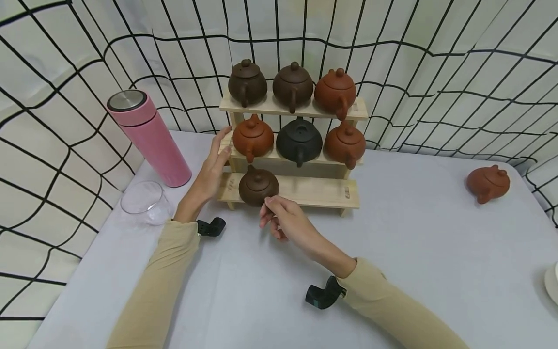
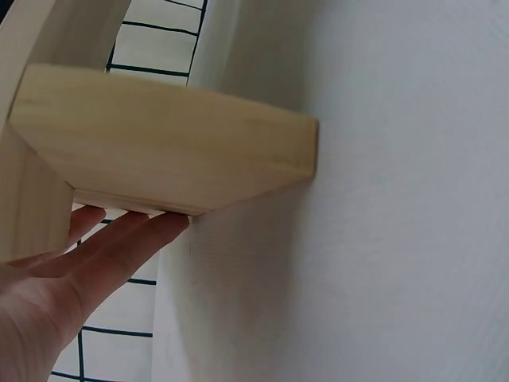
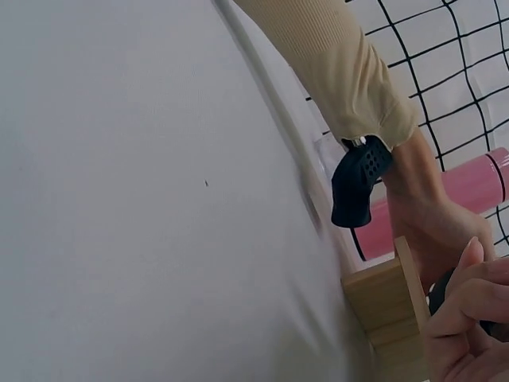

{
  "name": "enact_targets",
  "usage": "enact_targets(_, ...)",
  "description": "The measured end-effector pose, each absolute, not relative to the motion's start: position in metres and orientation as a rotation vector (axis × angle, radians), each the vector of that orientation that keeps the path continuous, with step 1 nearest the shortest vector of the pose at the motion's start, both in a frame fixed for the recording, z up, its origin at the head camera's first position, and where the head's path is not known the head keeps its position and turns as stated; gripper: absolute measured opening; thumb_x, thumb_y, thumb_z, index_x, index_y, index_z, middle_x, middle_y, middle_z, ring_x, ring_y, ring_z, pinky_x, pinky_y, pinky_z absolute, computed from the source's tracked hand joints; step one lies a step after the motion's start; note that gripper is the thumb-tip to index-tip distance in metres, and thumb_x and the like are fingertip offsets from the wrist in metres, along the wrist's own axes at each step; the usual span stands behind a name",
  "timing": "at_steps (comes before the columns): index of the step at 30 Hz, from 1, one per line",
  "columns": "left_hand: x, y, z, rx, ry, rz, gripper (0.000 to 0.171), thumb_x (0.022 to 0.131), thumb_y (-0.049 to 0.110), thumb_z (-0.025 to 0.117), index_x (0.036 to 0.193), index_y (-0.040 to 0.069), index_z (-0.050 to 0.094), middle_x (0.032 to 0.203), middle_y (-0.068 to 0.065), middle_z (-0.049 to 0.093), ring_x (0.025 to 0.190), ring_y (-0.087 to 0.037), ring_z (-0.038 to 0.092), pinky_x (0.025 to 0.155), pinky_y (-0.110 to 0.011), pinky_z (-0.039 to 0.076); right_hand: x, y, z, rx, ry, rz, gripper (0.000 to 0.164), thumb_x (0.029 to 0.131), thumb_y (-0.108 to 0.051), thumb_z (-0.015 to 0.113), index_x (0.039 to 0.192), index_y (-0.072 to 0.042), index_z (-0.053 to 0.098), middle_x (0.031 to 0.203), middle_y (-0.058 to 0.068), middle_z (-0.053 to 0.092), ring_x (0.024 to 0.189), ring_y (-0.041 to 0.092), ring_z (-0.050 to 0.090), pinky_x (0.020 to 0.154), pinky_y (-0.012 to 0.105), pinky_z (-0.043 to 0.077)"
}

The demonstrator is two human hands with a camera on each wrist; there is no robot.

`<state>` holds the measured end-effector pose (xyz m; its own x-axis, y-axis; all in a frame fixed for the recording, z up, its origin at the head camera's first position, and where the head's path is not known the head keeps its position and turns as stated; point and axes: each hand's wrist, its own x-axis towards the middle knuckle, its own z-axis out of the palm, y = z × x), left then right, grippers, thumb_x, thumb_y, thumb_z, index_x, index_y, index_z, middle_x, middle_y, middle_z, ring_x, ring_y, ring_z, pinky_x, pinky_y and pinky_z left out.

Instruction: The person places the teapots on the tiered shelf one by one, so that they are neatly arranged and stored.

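A small dark brown teapot (image 1: 258, 186) sits at the left end of the lowest step of a three-step wooden rack (image 1: 318, 191). My right hand (image 1: 289, 220) pinches it at its near side, where the handle is hidden by the fingers. In the right wrist view the right hand (image 3: 469, 318) is at the lower right corner, partly covering the dark teapot. Along the rack's left side lies my left hand (image 1: 209, 172), its fingers extended. The left wrist view has those straight fingers (image 2: 131, 247) touching the wooden side support (image 2: 175, 143).
Two dark brown teapots and a reddish one (image 1: 335, 92) line the top step. On the middle step are an orange teapot (image 1: 253, 138), a black one (image 1: 299, 140) and a reddish-brown one (image 1: 345, 143). Left stand a pink flask (image 1: 150, 138) and a glass bowl (image 1: 146, 203); another teapot (image 1: 488, 183) is far right.
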<state>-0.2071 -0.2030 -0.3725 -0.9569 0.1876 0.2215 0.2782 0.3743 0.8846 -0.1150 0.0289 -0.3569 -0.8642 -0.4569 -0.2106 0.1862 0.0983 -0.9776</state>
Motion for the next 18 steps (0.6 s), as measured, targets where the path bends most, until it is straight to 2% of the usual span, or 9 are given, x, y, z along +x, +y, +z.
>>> enact_targets(7,-0.208,-0.203,-0.374,-0.443,-2.527,-1.639,0.06,0.114,0.037,0.028,0.169,0.023,0.011,0.175,-0.004,0.012,0.158,-0.029,0.012,0.124,-0.061,0.013,-0.11,0.013,-0.358,-0.268,1.836,-1.862,0.036,0.115,-0.027,0.041,0.12,0.002,0.06,0.09,0.005,0.071,0.055,0.012,0.045,0.053,0.025,0.036)
enact_targets(12,-0.208,-0.203,-0.374,-0.443,-2.523,-1.657,0.059,0.114,0.038,0.028,0.169,0.024,0.01,0.174,-0.004,0.013,0.157,-0.03,0.017,0.123,-0.061,0.017,-0.106,0.003,-0.357,-0.282,1.765,-1.891,0.039,0.115,-0.024,0.041,0.133,0.006,0.058,0.102,0.013,0.075,0.057,0.011,0.051,0.054,0.024,0.04)
enact_targets(18,-0.209,-0.202,-0.374,-0.445,-2.52,-1.652,0.059,0.114,0.037,0.028,0.169,0.023,0.011,0.174,-0.006,0.015,0.156,-0.031,0.019,0.123,-0.061,0.019,-0.103,-0.006,-0.358,-0.284,1.759,-1.941,0.039,0.115,-0.022,0.042,0.136,0.005,0.059,0.11,0.02,0.073,0.058,0.009,0.056,0.055,0.023,0.043)
